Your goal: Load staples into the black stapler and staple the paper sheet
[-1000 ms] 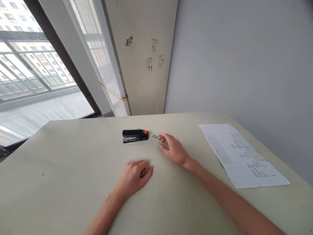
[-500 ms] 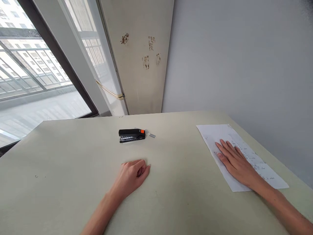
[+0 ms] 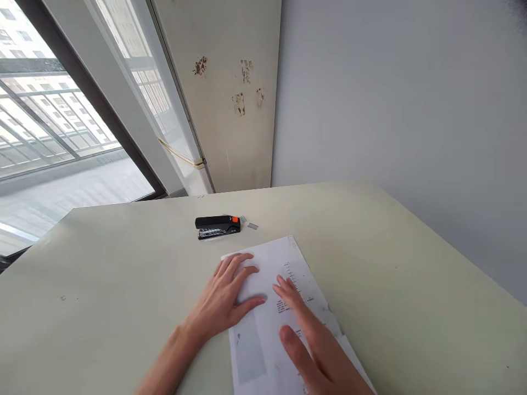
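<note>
Printed sheets of paper (image 3: 269, 351) lie in front of me, slightly askew, with one edge showing beneath another at the lower right. On their upper left part rests my left hand (image 3: 228, 293), fingers spread and thumb out. My right hand (image 3: 315, 343) is over the right side of the sheets, a little blurred, with its fingers and thumb apart; whether it touches the paper I cannot tell. Beyond the paper's top edge a black stapler (image 3: 218, 226) with an orange patch lies on the table.
Small strips of staples (image 3: 252, 225) lie just right of the stapler. The pale table (image 3: 123, 307) ends at a grey wall (image 3: 391, 99) on the right. A glass window (image 3: 61, 126) and a stained panel (image 3: 230, 137) stand behind it.
The paper has moved from the right side of the table to the middle, along with my right hand. My left hand has opened from a loose fist onto the sheets.
</note>
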`<state>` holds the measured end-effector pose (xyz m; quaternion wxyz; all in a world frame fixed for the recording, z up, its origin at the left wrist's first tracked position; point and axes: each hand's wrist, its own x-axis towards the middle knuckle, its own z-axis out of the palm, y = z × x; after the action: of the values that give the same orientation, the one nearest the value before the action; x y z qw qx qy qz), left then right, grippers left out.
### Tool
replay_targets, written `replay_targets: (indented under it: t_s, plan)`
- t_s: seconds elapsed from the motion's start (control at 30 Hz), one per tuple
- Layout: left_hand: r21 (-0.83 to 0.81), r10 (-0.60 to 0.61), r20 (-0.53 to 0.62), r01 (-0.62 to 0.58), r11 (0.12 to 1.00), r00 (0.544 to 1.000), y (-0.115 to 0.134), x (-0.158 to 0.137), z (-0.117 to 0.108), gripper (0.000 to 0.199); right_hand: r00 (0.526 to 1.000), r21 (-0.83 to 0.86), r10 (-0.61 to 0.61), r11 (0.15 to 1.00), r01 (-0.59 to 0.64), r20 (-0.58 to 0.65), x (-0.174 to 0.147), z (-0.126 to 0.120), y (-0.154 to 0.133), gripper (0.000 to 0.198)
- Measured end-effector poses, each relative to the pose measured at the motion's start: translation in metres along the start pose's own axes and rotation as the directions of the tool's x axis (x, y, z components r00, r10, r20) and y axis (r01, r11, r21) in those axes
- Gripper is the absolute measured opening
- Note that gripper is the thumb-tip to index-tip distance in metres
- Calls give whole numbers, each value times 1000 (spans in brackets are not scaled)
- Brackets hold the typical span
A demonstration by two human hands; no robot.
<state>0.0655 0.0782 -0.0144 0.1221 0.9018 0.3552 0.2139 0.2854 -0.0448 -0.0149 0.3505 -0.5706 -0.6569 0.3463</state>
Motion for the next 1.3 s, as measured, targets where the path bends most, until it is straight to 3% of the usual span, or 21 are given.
replay_targets:
  t_s: [0.13, 0.23, 0.33, 0.43, 0.5, 0.6, 0.7, 0.8, 0.93, 1.3]
  plan:
    - [49, -59, 59, 56, 997, 997, -27, -12, -16, 52, 997, -63, -71, 995, 71, 5, 17, -31, 1, 53]
    - [56, -127, 71, 123, 991, 989, -55, -30, -32, 51, 997, -99, 80, 992, -81, -12, 32, -54, 25, 43]
    - [73, -225, 39, 221, 972, 974, -84, -51, -47, 53, 986, -114, 153, 981, -159, -61, 46, -67, 54, 44]
    - [102, -296, -76, 303, 947, 952, -101, -63, -58, 57, 984, -138, 126, 980, -143, -122, 62, -74, 74, 42]
    - [82, -385, -187, 405, 911, 904, -105, -64, -64, 53, 983, -160, 107, 978, -131, -150, 74, -79, 82, 40]
    - [-13, -544, -313, 570, 822, 778, -108, -55, -70, 45, 986, -198, 94, 973, -121, -140, 93, -85, 93, 39]
    - [-32, -620, -304, 643, 765, 723, -121, -43, -71, 46, 990, -280, -10, 960, -29, -138, 110, -86, 106, 37]
    - [61, -639, -271, 675, 735, 720, -141, -32, -68, 54, 980, -388, -129, 920, 61, -153, 119, -83, 115, 35]
    - [143, -612, -259, 656, 741, 748, -159, -25, -57, 58, 983, -456, -128, 888, 56, -129, 117, -80, 114, 39]
    - [198, -555, -251, 603, 773, 793, -160, -34, -47, 51, 989, -511, -119, 858, 58, -87, 113, -80, 113, 42]
